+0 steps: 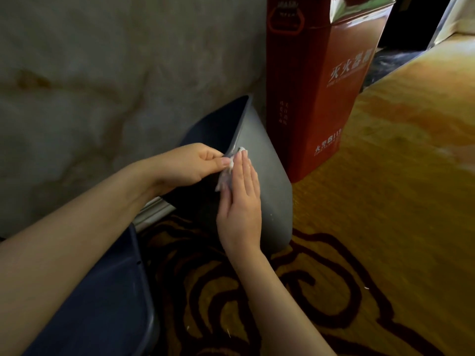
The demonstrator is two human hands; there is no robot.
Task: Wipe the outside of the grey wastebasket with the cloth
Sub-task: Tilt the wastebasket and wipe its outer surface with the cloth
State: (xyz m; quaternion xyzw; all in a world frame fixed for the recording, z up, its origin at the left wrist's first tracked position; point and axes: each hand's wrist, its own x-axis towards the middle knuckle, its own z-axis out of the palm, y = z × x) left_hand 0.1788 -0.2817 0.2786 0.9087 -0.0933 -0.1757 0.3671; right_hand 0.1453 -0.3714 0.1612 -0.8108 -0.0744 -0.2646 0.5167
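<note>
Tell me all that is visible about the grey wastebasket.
The grey wastebasket looks like smooth matte plastic, tapering from rim to base. It is tilted, opening toward the wall, its base on the patterned carpet, beside a red box. The left hand grips its rim; the right hand presses a white cloth on its outside.
</note>
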